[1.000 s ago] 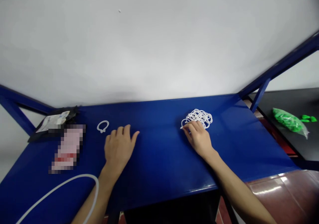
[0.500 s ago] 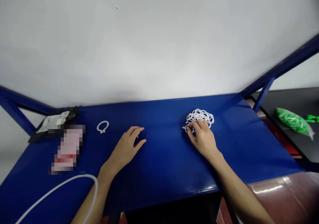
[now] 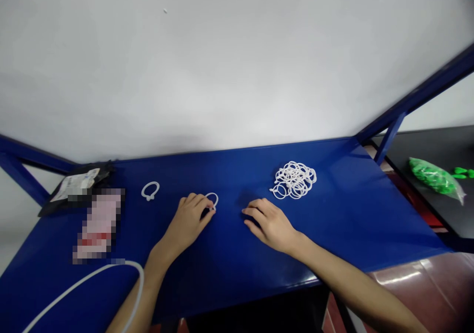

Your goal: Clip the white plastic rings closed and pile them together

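Note:
My left hand rests low over the blue table, thumb and index finger pinched on a thin white plastic ring. Part of that ring is hidden behind the fingertips. To its right, my right hand is held just above the tabletop, thumb and fingers apart, with nothing visible between them. Beyond the right hand lies a tangled pile of white rings. A single white ring with a small knob, a loop fastener, lies by itself left of my left hand.
A black plastic parcel with a white label and a blurred pink packet lie at the left. A white cord loops across my left forearm. Blue frame bars flank the table. On a dark surface at right sits a bag of green pieces.
My right hand has left the ring pile and moved left, toward my left hand. The fingers of my left hand have closed on a ring that now shows beyond them.

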